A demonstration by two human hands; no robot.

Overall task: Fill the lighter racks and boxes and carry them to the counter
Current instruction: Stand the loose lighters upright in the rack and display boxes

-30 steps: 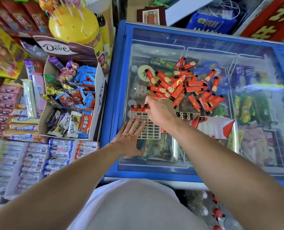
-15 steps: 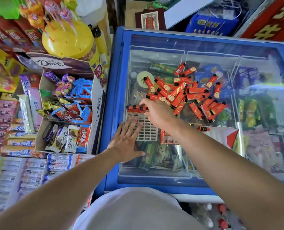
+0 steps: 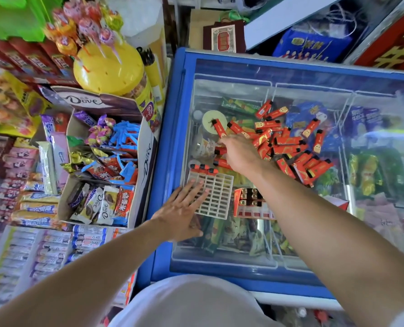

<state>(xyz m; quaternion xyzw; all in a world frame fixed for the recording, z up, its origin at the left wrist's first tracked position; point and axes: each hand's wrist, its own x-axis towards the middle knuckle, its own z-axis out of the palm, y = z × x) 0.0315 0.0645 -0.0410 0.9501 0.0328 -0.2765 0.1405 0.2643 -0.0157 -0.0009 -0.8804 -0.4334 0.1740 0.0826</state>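
Three red lighters (image 3: 203, 168) are standing in the far row of the white grid rack (image 3: 216, 197) lying on the freezer's glass lid (image 3: 255, 244). Left hand (image 3: 182, 214) is pressing flat on the rack, fingers straight. Right hand (image 3: 239, 153) is reaching into the loose lighter pile (image 3: 288, 145); I cannot tell whether it is gripping anything. A red lighter box (image 3: 249, 202) is sitting just beside the rack.

Freezer lid (image 3: 302, 67): lighter rack (image 3: 216, 197) near its left edge, three lighters (image 3: 203, 168) in the rack's far row; lighter box (image 3: 250, 201) just right of the rack; loose lighters (image 3: 288, 142) heaped behind both; chocolate carton (image 3: 146, 161) left of the freezer.
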